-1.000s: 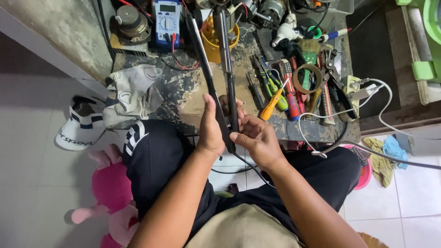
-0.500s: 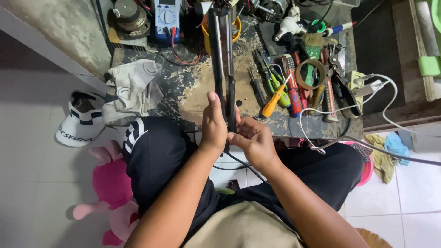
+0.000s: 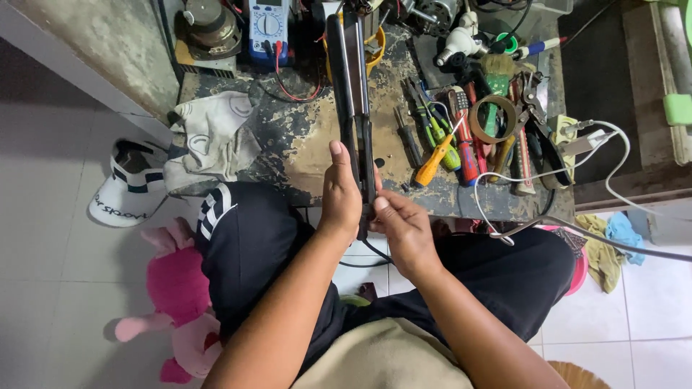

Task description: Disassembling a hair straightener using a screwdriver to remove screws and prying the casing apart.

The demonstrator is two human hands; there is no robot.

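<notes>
Near the middle of the frame both hands close around the lower end of a long black hair straightener (image 3: 355, 108), which runs from the hands up to the top edge of the frame, its two arms lying close together over the worn, paint-flaked workbench (image 3: 303, 155). The left hand (image 3: 340, 194) wraps the handle from the left, thumb pointing up along it; the right hand (image 3: 404, 227) clamps the same end from the lower right, fingers curled on it just beside the left hand. A black cord (image 3: 367, 253) drops from the handle below the hands. To the right of the tool, in the upper right of the frame, lie an orange-handled screwdriver (image 3: 432, 164), green and red screwdrivers, pliers and a roll of tape (image 3: 492, 115). At the top left of centre stands a blue multimeter (image 3: 268, 25), and a crumpled grey cloth (image 3: 216, 133) sits left of the straightener. A pink plush toy (image 3: 176, 302) lies on the tiled floor at lower left
</notes>
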